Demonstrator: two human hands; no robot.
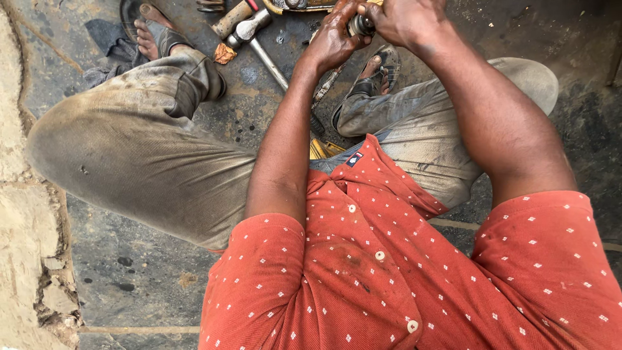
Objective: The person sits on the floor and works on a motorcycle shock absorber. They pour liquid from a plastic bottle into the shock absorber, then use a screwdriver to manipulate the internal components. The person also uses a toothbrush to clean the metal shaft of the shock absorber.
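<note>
a: start at the left edge. what's there?

b: a pale, rough stone kerb (19, 214) beside the dark, oil-stained floor (142, 285). up near the top a grey rag (107, 45) lies by the person's sandalled foot (155, 32), and the bent knee in dusty grey trousers (129, 142) fills most of that side.

a: and moving toward the middle?

b: on the floor past the knee lies a hammer (249, 29) with a steel head, its wooden handle running up to the top edge and a metal rod (269, 65) slanting down from it. a small crumpled orange scrap (225, 53) sits just beside it.

a: the hands?

b: both are at the top centre, close together. the left hand (334, 35) is curled tight, fingers wrapped around a small round metal part (360, 24). the right hand (405, 19) is closed over the same part from the other side, touching the left. most of the part is hidden by the fingers, so i cannot tell what it is.

a: below them?

b: the other sandalled foot (379, 74) and, between the forearms, a thin dark tool (324, 91) lying on the floor.

a: and on the right?

b: the right leg folded outward, and lower down the red dotted shirt (389, 272) fills the frame.
</note>
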